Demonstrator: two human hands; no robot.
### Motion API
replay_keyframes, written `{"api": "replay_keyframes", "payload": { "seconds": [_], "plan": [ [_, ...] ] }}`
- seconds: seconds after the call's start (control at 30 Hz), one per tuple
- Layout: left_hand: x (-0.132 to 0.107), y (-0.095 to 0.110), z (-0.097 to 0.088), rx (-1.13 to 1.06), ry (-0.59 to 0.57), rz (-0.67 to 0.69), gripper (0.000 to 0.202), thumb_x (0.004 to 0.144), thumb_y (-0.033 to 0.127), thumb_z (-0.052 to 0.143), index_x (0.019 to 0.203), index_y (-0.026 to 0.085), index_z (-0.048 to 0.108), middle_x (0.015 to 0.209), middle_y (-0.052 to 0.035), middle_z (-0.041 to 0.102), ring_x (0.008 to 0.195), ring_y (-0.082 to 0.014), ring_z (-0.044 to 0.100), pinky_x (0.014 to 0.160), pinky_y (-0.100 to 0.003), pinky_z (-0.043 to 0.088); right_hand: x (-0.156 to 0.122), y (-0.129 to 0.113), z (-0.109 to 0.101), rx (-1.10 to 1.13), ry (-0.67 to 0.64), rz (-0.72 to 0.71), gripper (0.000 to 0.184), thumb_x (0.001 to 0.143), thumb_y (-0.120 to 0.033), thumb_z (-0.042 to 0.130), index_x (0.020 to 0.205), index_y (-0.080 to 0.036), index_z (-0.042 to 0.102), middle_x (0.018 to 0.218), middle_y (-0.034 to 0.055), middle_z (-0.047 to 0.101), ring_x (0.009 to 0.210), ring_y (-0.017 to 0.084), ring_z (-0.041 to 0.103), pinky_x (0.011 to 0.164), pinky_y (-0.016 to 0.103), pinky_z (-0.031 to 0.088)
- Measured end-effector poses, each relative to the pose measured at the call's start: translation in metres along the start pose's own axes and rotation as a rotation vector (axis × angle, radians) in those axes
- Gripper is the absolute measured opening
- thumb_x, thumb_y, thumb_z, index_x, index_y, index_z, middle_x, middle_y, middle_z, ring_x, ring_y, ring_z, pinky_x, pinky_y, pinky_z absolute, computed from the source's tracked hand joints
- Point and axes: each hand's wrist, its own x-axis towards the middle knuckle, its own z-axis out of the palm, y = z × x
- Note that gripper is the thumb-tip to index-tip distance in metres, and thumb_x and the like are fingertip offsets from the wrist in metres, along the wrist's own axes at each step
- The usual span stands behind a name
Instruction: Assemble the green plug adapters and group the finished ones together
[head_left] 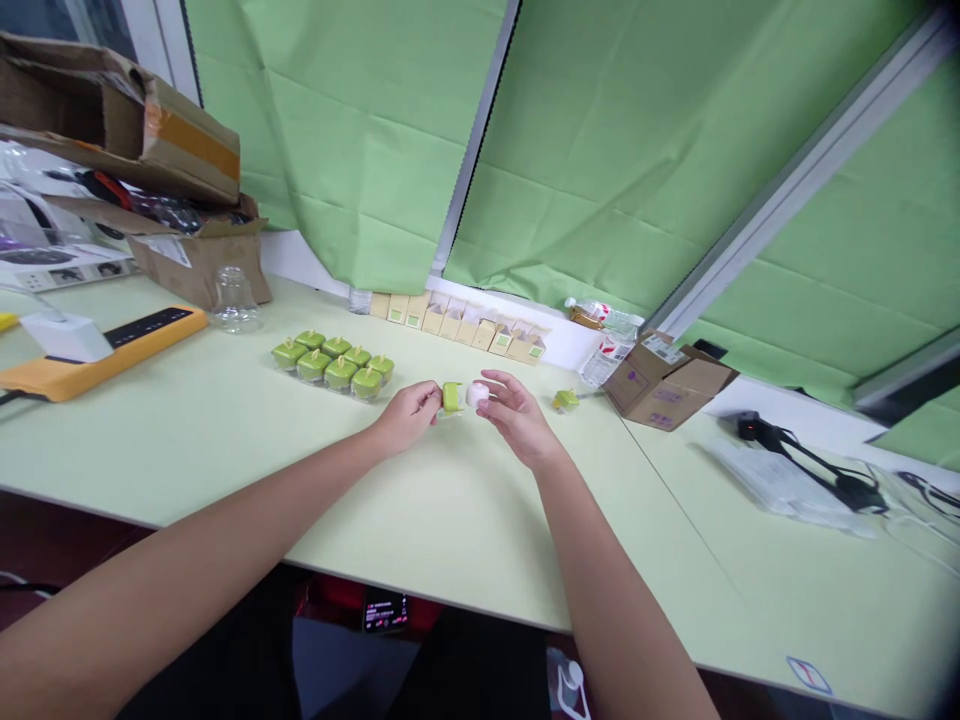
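Over the middle of the pale table, my left hand (411,415) pinches a small green lid (451,397). Some clear plastic shows just below that lid. Close on its right, my right hand (517,415) grips a small white round piece (477,394) between thumb and fingers. A narrow gap separates the two pieces. To the left of my hands sits a clear tray of several green-topped cups (339,372) with yellowish tabs. A single green-topped cup (565,400) stands by itself to the right.
Small open cardboard boxes (451,320) line the wall. Plastic bottles (606,355) and a carton (664,380) stand at back right. Left are a clear jar (235,300), an orange power strip (150,340) and stacked boxes (187,250). Cables (817,465) lie far right.
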Motion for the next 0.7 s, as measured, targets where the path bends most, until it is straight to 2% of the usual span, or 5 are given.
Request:
{"api": "replay_keyframes", "payload": {
  "seconds": [0.17, 0.3, 0.43, 0.6, 0.7],
  "plan": [
    [-0.001, 0.004, -0.001, 0.01, 0.011, -0.004, 0.031, 0.093, 0.035, 0.041, 0.07, 0.018, 0.051, 0.064, 0.0021, 0.055, 0.056, -0.0112, 0.049, 0.057, -0.024, 0.039, 0.003, 0.003, -0.001, 0.03, 0.018, 0.017, 0.043, 0.064, -0.028, 0.078, 0.105, -0.022, 0.066, 0.104, 0.0057, 0.068, 0.095, 0.018, 0.061, 0.087, 0.033, 0.05],
    [0.0, 0.006, -0.001, -0.007, 0.023, -0.037, 0.028, 0.092, 0.034, 0.042, 0.071, 0.018, 0.052, 0.063, 0.0025, 0.057, 0.053, -0.0106, 0.049, 0.056, -0.024, 0.038, 0.002, 0.001, -0.003, 0.056, 0.001, 0.049, 0.033, 0.069, -0.029, 0.074, 0.101, -0.023, 0.068, 0.099, 0.0033, 0.068, 0.091, 0.017, 0.062, 0.083, 0.03, 0.05],
    [0.0, 0.006, 0.0, -0.023, 0.028, -0.054, 0.026, 0.092, 0.035, 0.043, 0.074, 0.018, 0.053, 0.064, 0.0023, 0.059, 0.052, -0.0103, 0.05, 0.056, -0.023, 0.039, 0.0, -0.002, -0.005, 0.14, -0.051, 0.116, 0.03, 0.073, -0.027, 0.068, 0.102, -0.022, 0.067, 0.095, 0.0035, 0.066, 0.088, 0.018, 0.065, 0.079, 0.03, 0.052],
    [0.002, 0.002, 0.0, 0.013, 0.041, -0.036, 0.028, 0.092, 0.035, 0.043, 0.072, 0.018, 0.052, 0.062, 0.0028, 0.057, 0.054, -0.0104, 0.05, 0.056, -0.023, 0.037, 0.002, -0.003, -0.006, 0.175, -0.208, 0.133, 0.027, 0.074, -0.024, 0.061, 0.099, -0.015, 0.067, 0.078, 0.0041, 0.063, 0.068, 0.014, 0.059, 0.061, 0.025, 0.046],
    [0.002, 0.001, 0.0, 0.021, 0.046, -0.013, 0.029, 0.092, 0.034, 0.043, 0.071, 0.018, 0.052, 0.062, 0.0029, 0.057, 0.056, -0.0105, 0.049, 0.058, -0.024, 0.037, -0.003, -0.017, -0.004, 0.181, -0.234, 0.129, 0.023, 0.073, -0.022, 0.064, 0.094, -0.015, 0.066, 0.081, 0.0044, 0.063, 0.067, 0.012, 0.057, 0.057, 0.022, 0.043]
  ]
}}
